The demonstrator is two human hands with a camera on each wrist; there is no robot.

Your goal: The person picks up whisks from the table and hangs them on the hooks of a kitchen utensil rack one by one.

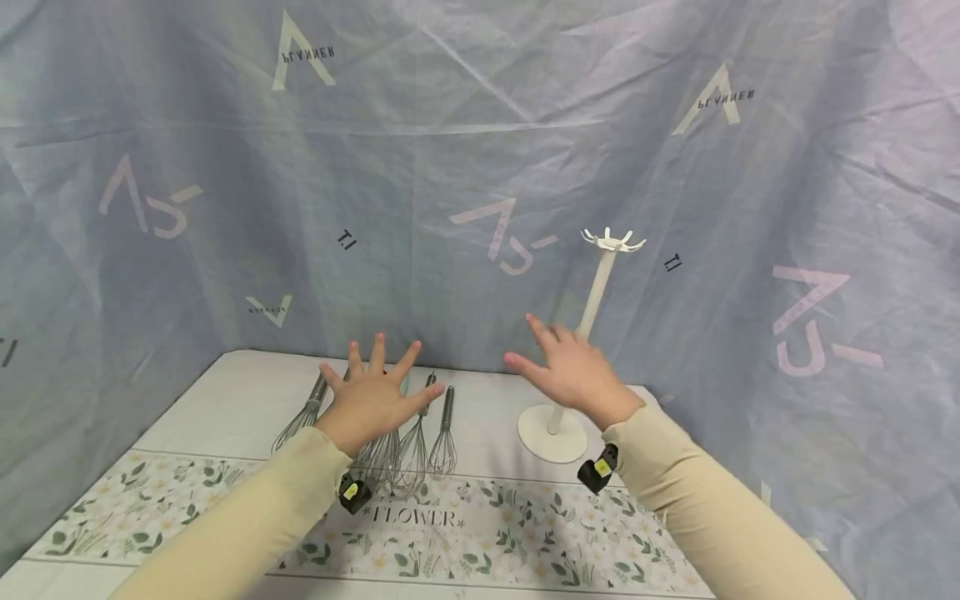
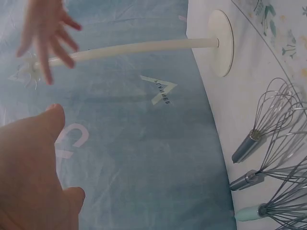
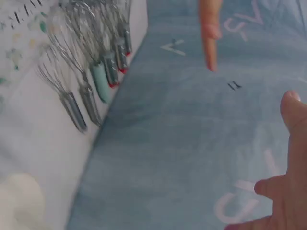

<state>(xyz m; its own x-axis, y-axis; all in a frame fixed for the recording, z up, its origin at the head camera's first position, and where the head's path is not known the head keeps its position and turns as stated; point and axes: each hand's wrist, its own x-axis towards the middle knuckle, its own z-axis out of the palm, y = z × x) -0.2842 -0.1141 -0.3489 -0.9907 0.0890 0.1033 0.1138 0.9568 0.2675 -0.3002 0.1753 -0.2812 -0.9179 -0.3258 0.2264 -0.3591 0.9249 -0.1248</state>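
Note:
Both hands are raised in the air, holding nothing. My left hand (image 1: 372, 404), fingers spread wide, hovers over a row of wire whisks, covering part of them in the head view. A small whisk (image 1: 444, 442) lies at the row's right end. Another whisk (image 3: 100, 82) has a mint-green handle; the others' handles look metallic, some with red ends. My right hand (image 1: 579, 375) has its fingers extended in front of a white stand (image 1: 596, 292), hiding part of its pole. Several hooks crown the stand, and a round base (image 1: 536, 437) carries it.
The white table (image 1: 487, 400) has a floral printed band (image 1: 457, 550) with the word FLOWER. A grey-blue printed curtain (image 1: 420, 275) hangs behind the table and along both sides. Dark wrist cameras (image 1: 597, 469) are strapped under both wrists.

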